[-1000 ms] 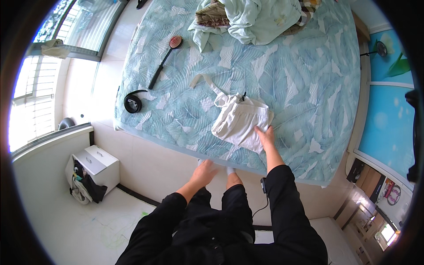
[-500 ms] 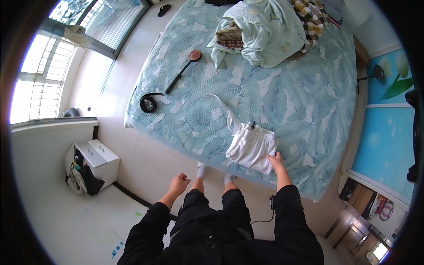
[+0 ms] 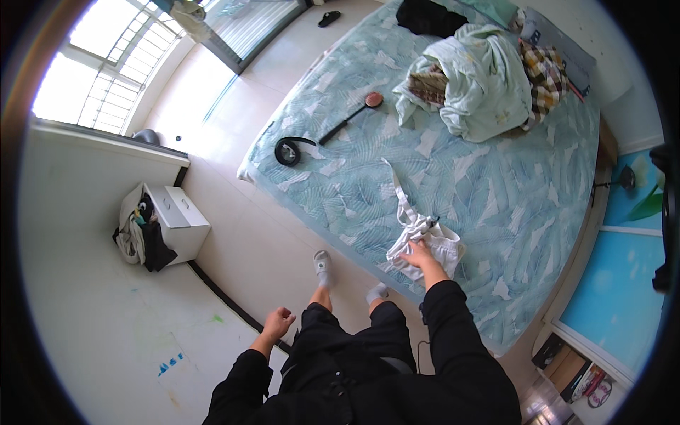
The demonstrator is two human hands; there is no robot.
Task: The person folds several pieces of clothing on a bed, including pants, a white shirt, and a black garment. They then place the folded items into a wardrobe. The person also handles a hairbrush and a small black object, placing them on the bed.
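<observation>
A white cloth piece (image 3: pixel 450 246) with a gathered edge and a long white strap (image 3: pixel 401 193) lies bunched near the bed's front edge. What kind of piece it is, I cannot tell. A small black part (image 3: pixel 434 220) shows by the base of the strap. My right hand (image 3: pixel 421 256) is on the left half of the cloth, its fingers closed into the folds. Out over the floor, apart from the bed, my left hand (image 3: pixel 278 323) hangs with curled fingers and nothing visible in it.
On the leaf-patterned bed (image 3: pixel 510 234) are a coiled black belt (image 3: pixel 289 153), a long-handled brush (image 3: pixel 347 122), a pale green quilt (image 3: pixel 489 85), a checked cloth (image 3: pixel 545 78) and a black cloth (image 3: pixel 428 18). A white drawer cabinet (image 3: pixel 185 219) with a bag (image 3: pixel 134 230) stands left.
My right hand has gone from the cloth's right corner to its left part, and the cloth is now more crumpled. The whole view has shifted; my left hand stays low and curled.
</observation>
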